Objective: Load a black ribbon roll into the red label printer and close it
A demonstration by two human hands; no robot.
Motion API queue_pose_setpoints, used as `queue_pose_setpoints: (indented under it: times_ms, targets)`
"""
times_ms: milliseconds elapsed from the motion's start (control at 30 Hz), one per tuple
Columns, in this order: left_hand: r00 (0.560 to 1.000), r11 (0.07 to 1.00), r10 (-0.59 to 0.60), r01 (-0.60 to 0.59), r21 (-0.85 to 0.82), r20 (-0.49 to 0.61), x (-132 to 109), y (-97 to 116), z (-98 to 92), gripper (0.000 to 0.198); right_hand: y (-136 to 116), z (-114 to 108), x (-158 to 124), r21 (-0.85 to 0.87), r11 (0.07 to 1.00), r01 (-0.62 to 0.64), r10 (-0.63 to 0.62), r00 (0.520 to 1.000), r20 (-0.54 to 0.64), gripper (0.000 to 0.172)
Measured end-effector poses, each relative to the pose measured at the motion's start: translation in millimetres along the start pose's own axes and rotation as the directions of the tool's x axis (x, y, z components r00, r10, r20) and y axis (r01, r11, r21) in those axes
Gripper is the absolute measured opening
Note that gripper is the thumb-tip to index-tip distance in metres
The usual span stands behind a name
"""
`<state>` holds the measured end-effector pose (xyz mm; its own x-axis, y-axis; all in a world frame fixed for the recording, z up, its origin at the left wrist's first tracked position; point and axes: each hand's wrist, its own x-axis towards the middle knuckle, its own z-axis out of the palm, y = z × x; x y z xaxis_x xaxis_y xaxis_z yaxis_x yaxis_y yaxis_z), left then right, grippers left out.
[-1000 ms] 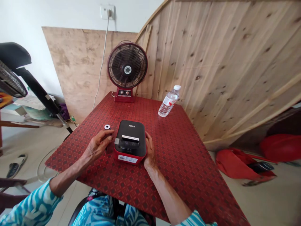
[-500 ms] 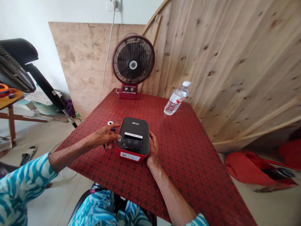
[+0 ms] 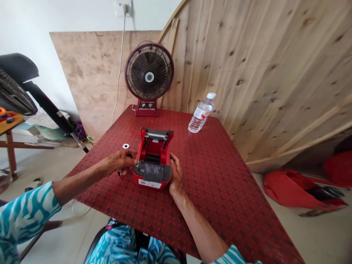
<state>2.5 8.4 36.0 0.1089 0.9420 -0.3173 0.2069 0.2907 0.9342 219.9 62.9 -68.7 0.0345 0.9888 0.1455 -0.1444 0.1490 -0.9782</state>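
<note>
A small red and black label printer (image 3: 165, 173) stands on the table with its lid (image 3: 144, 141) raised, showing the red paper bay and a roller inside. Dark, film-like material (image 3: 153, 171) lies across its front and hangs over the edge. My left hand (image 3: 118, 161) is at the printer's left front corner, thumb on its top edge and fingers curled beside it. Along the right side, my right hand (image 3: 176, 178) is wrapped against the body. Just behind my left fingers sits a small white paper roll (image 3: 125, 146); a dark item below it is mostly hidden.
A dark red table fan (image 3: 149, 77) stands at the back of the patterned red table (image 3: 209, 187). A clear water bottle (image 3: 200, 114) is at the back right. On the left, a tilted black floor fan (image 3: 52, 104) leans near the table; a red bag (image 3: 288, 190) lies right.
The printer's lid has swung up from closed, exposing the inside. Both hands remain at the printer's sides. The whole view has shifted slightly.
</note>
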Motion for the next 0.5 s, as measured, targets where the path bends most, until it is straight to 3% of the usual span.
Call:
queue_pose_setpoints:
  times_ms: [100,167,267,333,400,500]
  targets:
    - [0.998,0.993,0.052,-0.048,0.110,-0.040,-1,4,-1.5,0.060,3,-1,1,-0.002,1.000,0.010,-0.010,1.000,0.011,0.042]
    - [0.988,0.953,0.144,-0.123,0.277,-0.058,-2,12,-1.5,0.043,4,-1,1,0.007,1.000,0.019,-0.019,1.000,0.019,0.042]
    - [0.927,0.755,0.376,-0.308,0.580,0.002,2,31,5.7,0.022,5,0,2,0.024,0.999,0.024,-0.025,0.999,0.022,0.041]
    - [0.858,0.553,0.490,-0.441,0.707,0.152,13,44,14.9,0.020,4,1,2,0.027,0.999,0.028,-0.028,0.999,0.015,0.040]
    - [0.823,0.381,0.475,-0.511,0.771,0.311,30,54,24.3,0.022,3,2,3,0.026,0.999,0.032,-0.033,0.999,0.007,0.039]
    - [0.876,0.260,0.294,-0.459,0.850,0.383,58,59,32.7,0.026,3,3,4,0.034,0.999,0.043,-0.043,0.999,0.016,0.039]
